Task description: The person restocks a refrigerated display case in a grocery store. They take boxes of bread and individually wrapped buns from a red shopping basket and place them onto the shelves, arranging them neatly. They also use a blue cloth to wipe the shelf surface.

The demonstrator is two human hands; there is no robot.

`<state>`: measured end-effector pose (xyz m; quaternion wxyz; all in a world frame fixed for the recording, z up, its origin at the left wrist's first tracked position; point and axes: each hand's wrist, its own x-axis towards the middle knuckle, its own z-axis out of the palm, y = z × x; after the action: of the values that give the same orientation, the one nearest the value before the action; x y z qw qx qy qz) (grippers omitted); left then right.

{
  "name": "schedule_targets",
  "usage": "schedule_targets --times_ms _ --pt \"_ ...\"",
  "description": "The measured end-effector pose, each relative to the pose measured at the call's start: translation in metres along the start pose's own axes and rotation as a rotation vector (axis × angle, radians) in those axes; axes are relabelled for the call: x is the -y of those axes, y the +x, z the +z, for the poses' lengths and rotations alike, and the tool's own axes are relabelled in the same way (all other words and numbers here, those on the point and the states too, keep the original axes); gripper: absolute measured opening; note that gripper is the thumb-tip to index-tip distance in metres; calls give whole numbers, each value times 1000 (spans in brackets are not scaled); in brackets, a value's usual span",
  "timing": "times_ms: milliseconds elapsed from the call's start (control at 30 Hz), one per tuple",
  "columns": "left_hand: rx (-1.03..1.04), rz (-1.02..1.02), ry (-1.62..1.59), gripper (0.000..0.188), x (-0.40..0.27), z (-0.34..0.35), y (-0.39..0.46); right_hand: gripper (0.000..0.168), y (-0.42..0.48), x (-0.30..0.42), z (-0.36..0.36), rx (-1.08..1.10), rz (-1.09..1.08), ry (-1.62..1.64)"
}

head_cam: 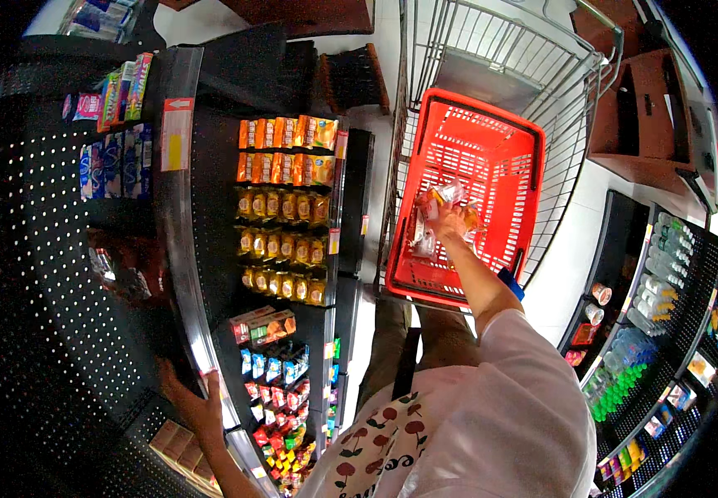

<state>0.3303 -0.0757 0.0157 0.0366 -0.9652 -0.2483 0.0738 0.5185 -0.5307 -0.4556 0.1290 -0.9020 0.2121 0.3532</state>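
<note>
A red plastic shopping basket (502,267) sits in a wire shopping cart (536,249) before me. My right hand (450,219) is down inside the basket, on clear packets (424,243) with red and orange parts; whether its fingers grip one is hidden. To the left, my left hand (200,398) rests at the shelf's metal front edge (204,348), fingers and thumb apart, holding nothing. Some dark-wrapped packets (125,274) lie on the black shelf further up from that hand.
Black shelving on the left holds orange packets (287,134), gold-wrapped items (284,205), brown boxes (181,445) and blue packs (116,163). On the right, a perforated rack carries bottles (620,373). Brown wooden cabinets (645,106) stand beyond the cart.
</note>
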Motion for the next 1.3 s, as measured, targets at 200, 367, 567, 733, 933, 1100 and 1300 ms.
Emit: schedule_targets --times_ms 200,367,567,733,933,1100,1300 --pt "-40 3 17 91 10 8 -3 61 16 -34 36 -9 23 260" --pt "-76 3 18 89 7 12 -6 46 -12 -72 19 -203 -174 778" --pt "-157 34 3 92 3 10 -11 71 -125 -33 -85 279 -290 1361" --pt "-199 -9 -31 88 -3 8 -10 91 -228 32 -148 422 -612 1331" --pt "-290 102 -390 67 3 2 -21 79 -313 105 -181 571 -950 1321" --pt "-297 251 -901 61 -38 2 -71 70 -378 154 -186 697 -1054 1237" --pt "-87 -47 -1662 44 -46 25 -102 64 -436 201 -160 875 -1227 1187"
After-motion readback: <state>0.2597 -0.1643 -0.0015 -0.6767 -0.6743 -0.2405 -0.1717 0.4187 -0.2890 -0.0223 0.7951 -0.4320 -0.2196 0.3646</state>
